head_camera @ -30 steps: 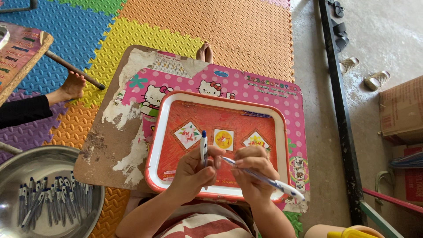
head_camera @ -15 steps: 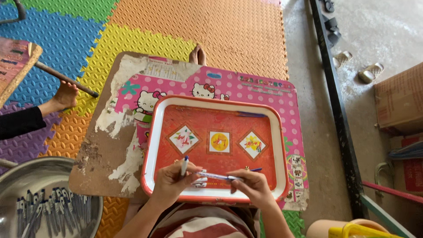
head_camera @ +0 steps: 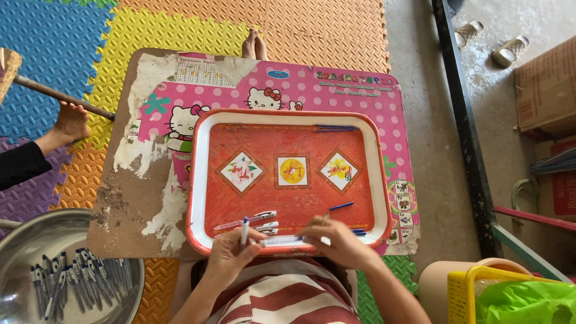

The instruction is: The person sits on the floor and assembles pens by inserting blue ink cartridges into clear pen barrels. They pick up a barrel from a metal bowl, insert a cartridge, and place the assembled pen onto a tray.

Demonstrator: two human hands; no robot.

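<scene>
Left hand (head_camera: 231,255) and right hand (head_camera: 336,243) hold pen parts (head_camera: 282,240) over the red tray (head_camera: 198,180)

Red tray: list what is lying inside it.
Inside the red tray: finished pens near the front left, a loose blue refill, and thin blue refills along the far edge. The hands cover the front rim.

Floor: interlocking foam mats (head_camera: 198,27), blue/yellow/orange/purple, left & centre; bare grey concrete (head_camera: 420,150) at right. Dark metal rail (head_camera: 462,120) crosses concrete. Cardboard boxes (head_camera: 543,90) along right edge. Daylight, soft shadows.
</scene>
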